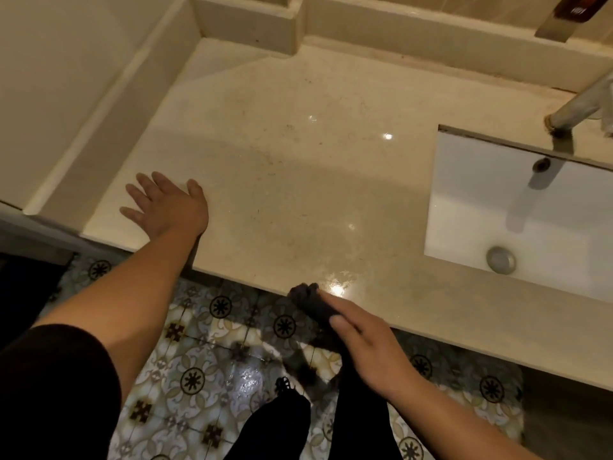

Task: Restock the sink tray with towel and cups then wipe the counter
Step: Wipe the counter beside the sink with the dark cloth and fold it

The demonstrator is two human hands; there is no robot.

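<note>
Dark cloth (311, 302), one; two hands

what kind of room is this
Most likely a bathroom, perhaps in a hotel or home. A stone-look counter holds a white undermount sink with a drain plug and a faucet above it, and patterned tiles cover the floor.

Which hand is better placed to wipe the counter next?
Right. The right hand already holds the dark cloth at the counter's front edge, while the left hand lies flat and empty on the counter.
</note>
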